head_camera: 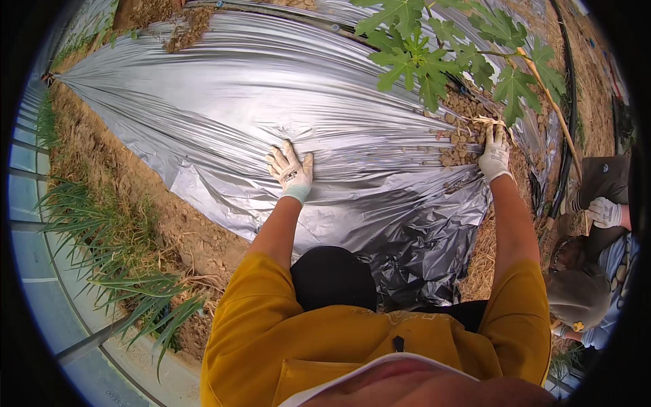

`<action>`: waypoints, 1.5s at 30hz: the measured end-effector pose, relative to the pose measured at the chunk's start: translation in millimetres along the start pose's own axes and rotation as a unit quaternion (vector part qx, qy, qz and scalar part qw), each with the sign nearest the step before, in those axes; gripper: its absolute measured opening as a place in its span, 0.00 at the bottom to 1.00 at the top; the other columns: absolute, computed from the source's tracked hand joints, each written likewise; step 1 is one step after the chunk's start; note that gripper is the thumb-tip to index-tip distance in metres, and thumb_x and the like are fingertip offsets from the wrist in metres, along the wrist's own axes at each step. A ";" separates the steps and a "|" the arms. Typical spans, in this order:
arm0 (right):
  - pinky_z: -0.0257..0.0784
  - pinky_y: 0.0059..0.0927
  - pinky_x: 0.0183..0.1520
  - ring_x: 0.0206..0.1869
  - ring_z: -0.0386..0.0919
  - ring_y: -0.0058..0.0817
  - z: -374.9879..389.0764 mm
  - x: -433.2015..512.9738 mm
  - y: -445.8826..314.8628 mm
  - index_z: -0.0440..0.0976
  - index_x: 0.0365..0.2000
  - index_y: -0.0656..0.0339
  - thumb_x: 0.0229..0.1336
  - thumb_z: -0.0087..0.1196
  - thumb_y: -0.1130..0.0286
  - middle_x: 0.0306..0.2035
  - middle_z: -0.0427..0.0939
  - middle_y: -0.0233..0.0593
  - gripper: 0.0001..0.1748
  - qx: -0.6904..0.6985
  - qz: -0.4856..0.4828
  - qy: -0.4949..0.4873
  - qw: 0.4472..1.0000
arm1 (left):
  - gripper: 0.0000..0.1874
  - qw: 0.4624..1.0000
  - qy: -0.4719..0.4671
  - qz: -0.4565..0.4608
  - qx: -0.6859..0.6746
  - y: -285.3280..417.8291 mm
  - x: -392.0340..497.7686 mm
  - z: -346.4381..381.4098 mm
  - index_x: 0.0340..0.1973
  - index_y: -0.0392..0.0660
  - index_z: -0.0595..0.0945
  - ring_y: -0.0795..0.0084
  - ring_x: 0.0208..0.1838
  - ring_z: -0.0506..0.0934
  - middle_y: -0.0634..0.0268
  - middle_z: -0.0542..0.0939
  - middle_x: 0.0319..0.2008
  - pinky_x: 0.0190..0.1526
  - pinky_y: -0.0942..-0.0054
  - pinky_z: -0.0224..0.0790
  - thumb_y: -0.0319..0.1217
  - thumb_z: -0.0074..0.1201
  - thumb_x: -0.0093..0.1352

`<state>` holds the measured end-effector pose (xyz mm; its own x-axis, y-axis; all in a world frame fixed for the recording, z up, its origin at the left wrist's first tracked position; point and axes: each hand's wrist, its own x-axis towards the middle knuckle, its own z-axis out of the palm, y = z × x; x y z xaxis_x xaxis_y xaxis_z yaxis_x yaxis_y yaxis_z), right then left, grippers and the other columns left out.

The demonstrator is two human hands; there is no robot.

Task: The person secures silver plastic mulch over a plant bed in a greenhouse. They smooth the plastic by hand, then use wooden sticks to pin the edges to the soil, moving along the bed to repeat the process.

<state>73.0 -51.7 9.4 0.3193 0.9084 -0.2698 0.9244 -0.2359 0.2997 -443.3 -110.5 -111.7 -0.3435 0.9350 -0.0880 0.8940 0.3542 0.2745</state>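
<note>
Silver plastic mulch film (pixel 203 96) stretches in long creases across the ground before me. My left hand (pixel 291 170), in a white coated work glove, lies flat on the film with its fingers spread, holding nothing. On the right, my right hand (pixel 496 152), gloved alike, reaches to the film's gathered end, its fingertips at a pale dry strip (pixel 489 121). Whether it grips the strip cannot be told. Clods of soil (pixel 460 147) lie on the film just left of that hand. Crumpled, darker film (pixel 417 259) spreads near my knees.
A leafy fig branch (pixel 422 61) overhangs the upper right, with a black hose (pixel 570 91) beyond. A co-worker with gloved hands (pixel 604 212) crouches at the far right. Green plants (pixel 147 295) and a greenhouse wall (pixel 40 254) border the left side.
</note>
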 end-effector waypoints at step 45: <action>0.45 0.52 0.75 0.74 0.52 0.51 -17.1 -54.6 26.2 0.62 0.67 0.47 0.62 0.53 0.52 0.73 0.55 0.48 0.35 0.085 -0.193 0.068 0.975 | 0.64 0.980 -0.196 -0.029 0.004 28.7 22.6 -68.4 0.75 0.39 0.40 0.41 0.78 0.43 0.41 0.42 0.76 0.77 0.56 0.41 0.56 0.66 0.59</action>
<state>76.2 -101.6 47.7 -0.0783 0.9755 -0.2054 0.9952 0.0887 0.0418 -445.1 -80.3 -40.4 -0.2585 0.8470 -0.4645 0.8788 0.4059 0.2510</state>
